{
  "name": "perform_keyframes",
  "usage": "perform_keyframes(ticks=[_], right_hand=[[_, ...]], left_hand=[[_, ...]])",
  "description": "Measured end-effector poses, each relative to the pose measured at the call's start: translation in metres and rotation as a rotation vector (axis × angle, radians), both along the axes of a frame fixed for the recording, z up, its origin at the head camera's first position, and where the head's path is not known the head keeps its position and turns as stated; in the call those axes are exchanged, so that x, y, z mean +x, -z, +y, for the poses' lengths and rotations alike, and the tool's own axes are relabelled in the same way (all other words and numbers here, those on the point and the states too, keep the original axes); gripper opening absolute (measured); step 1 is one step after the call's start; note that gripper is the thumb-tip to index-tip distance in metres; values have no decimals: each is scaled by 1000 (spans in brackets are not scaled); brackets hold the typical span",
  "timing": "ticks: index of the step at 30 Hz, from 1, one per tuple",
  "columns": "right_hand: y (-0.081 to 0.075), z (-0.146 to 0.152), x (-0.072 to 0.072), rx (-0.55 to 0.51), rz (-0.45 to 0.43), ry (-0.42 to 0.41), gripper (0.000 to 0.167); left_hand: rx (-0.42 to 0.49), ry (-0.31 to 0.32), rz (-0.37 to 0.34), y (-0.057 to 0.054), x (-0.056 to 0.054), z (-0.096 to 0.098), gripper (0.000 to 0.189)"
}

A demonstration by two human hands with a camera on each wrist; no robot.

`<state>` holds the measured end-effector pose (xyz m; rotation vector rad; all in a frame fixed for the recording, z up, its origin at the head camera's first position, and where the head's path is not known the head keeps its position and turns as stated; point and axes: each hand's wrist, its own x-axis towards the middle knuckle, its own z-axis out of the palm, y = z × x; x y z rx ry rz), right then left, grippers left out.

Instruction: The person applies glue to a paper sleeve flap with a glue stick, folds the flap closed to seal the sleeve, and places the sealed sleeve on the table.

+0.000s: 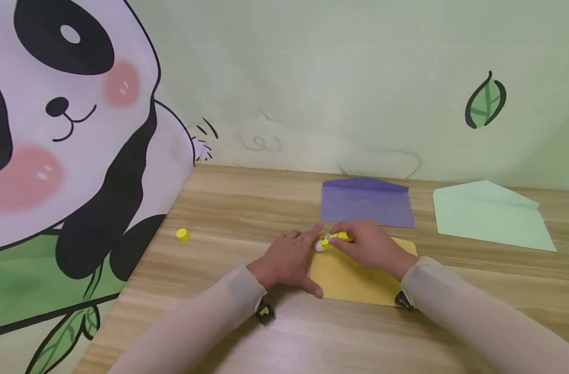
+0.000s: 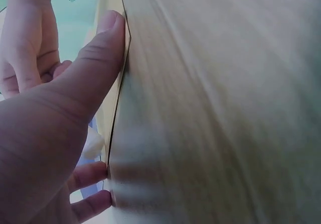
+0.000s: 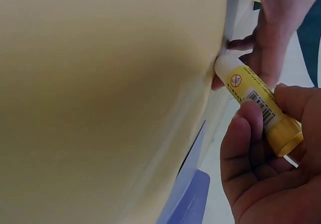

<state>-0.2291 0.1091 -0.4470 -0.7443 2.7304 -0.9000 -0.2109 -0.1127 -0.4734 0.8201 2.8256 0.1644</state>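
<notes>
A yellow envelope point(image 1: 359, 280) lies flat on the wooden table. My right hand point(image 1: 373, 244) holds a yellow glue stick point(image 1: 328, 241), tilted so its white tip meets the envelope near the far left corner. In the right wrist view, thumb and fingers grip the barrel of the glue stick point(image 3: 256, 103), and its white end touches the envelope's edge point(image 3: 125, 83). With fingers extended, my left hand point(image 1: 289, 259) rests along the envelope's left side. Its thumb point(image 2: 95, 53) presses the near left corner, as the left wrist view shows.
Behind the yellow envelope lies a purple envelope point(image 1: 366, 205) with its flap raised. A pale green envelope point(image 1: 490, 218) lies farther right. The yellow glue cap point(image 1: 183, 235) stands near the table's left edge. A panda-printed backdrop point(image 1: 312, 78) rises behind the table point(image 1: 237, 208).
</notes>
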Motion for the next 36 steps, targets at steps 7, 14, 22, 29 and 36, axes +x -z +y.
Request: perform_keyframes(ticks=[7,14,22,29,36], right_hand=[[3,-2,-2,22,-4,1,32],[2,-3,-5,66,6,-42,31],[1,1,-4,79,-10,-40,34],[1,11,-1,97,-15,-14,33],[2,27,0,82,-7,1,31]], left_hand=[[-3,-5,6,4,-1,0,151],[9,5,6,2,-1,1,150],[-17,19,26,2,-1,2,151],[-32,21,19,0,-1,2,152],[-40,23,18,-2,-1,2,150]])
